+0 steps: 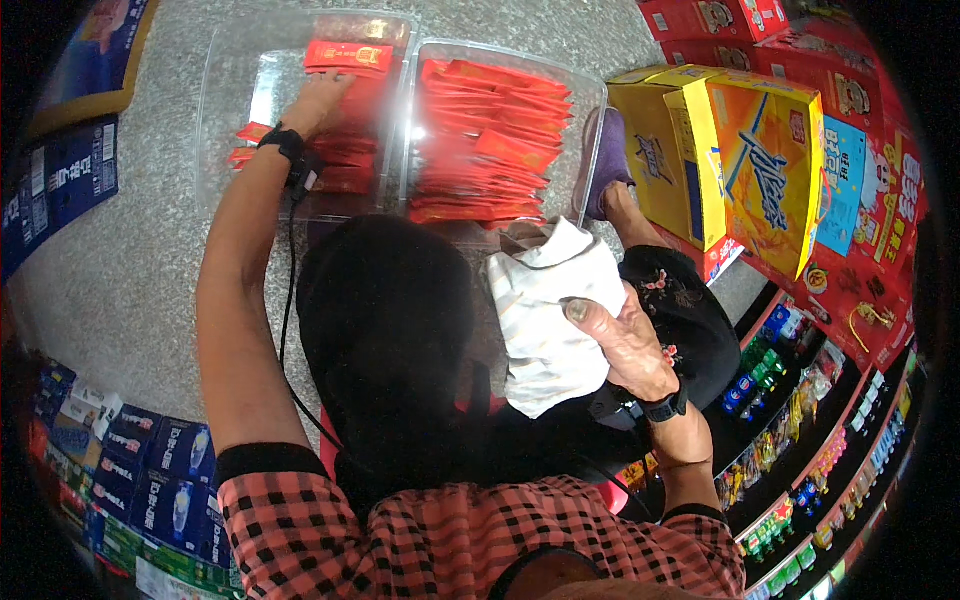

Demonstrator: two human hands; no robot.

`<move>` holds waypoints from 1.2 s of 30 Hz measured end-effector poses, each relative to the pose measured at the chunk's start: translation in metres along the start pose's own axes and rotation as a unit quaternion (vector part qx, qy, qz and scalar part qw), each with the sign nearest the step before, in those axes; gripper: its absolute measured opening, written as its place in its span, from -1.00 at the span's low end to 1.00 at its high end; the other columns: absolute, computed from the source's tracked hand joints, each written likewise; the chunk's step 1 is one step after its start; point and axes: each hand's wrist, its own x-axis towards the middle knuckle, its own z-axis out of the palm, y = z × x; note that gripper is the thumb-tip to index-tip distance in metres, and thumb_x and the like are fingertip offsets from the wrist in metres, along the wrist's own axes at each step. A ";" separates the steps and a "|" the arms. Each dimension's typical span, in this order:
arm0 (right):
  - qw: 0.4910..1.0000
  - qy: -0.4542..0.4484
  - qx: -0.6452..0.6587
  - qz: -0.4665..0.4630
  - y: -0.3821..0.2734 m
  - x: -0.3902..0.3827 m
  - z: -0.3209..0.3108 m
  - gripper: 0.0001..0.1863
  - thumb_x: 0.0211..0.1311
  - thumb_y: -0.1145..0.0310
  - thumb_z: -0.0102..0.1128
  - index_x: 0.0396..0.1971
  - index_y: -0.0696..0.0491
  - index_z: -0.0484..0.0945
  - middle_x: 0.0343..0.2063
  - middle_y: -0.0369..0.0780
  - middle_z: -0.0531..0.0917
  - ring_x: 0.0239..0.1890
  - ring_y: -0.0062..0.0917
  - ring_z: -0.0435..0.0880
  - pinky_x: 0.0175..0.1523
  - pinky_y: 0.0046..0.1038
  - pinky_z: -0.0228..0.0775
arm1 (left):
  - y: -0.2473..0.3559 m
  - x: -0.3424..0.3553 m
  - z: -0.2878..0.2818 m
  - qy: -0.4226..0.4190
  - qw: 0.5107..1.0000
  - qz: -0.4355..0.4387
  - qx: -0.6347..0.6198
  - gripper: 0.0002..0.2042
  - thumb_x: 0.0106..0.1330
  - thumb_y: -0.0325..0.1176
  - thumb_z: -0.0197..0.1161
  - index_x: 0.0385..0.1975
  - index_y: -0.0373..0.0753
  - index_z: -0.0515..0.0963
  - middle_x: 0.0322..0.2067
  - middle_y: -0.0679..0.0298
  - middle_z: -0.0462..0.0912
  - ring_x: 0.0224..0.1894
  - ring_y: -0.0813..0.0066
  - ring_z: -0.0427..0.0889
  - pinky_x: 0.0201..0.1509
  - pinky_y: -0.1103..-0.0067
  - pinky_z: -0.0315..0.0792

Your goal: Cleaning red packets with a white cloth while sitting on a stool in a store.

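Observation:
Two clear plastic bins stand side by side on the floor in front of my knees. My left hand [318, 103] reaches into the left bin [207, 110], its fingers curled at the near edge of a flat red packet [348, 58] at the far end. More red packets [345, 150] lie stacked below it, partly behind my wrist. The right bin [408, 130] holds a long row of overlapping red packets [490, 150]. On my right thigh, my right hand [630, 345] grips a white cloth [550, 315], thumb on top and other fingers mostly hidden.
Yellow cartons [760, 150] and red boxes [850, 90] crowd the right side beside my purple shoe [606, 160]. Shelves of bottles and snacks [790, 420] curve along the lower right. Blue cartons [150, 470] stand at lower left. A black cable [287, 350] hangs from my left wrist.

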 end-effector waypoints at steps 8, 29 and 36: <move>0.999 0.004 -0.009 -0.031 0.006 0.002 -0.001 -0.76 0.09 0.32 0.23 -0.30 0.16 0.58 -0.42 -0.34 0.63 -0.41 -0.73 0.53 -0.24 -0.64 0.37 | 0.010 -0.003 0.002 0.000 0.998 -0.053 0.044 -0.30 -0.15 -0.36 0.31 0.12 -0.16 0.23 -0.02 -0.04 0.32 -0.01 -0.07 0.36 0.04 0.24 0.33; 0.998 -0.004 0.011 -0.070 0.006 0.015 -0.010 -0.69 0.10 0.30 0.24 -0.22 0.19 0.54 -0.36 -0.27 0.63 -0.36 -0.66 0.57 -0.21 -0.59 0.42 | -0.100 -0.076 -0.018 0.033 0.993 -0.089 -0.075 -0.78 0.20 -0.39 -0.06 -0.23 -0.35 0.42 -0.31 -0.13 0.51 -0.19 -0.14 0.47 -0.09 0.21 0.36; 0.999 0.029 0.020 -0.036 0.005 0.013 -0.009 -0.71 0.09 0.30 0.24 -0.25 0.19 0.56 -0.37 -0.27 0.64 -0.39 -0.66 0.57 -0.25 -0.60 0.42 | -0.082 -0.065 0.002 0.008 0.996 -0.088 -0.012 -0.72 0.20 -0.27 -0.07 -0.27 -0.30 0.49 -0.37 -0.11 0.56 -0.25 -0.07 0.53 -0.13 0.21 0.40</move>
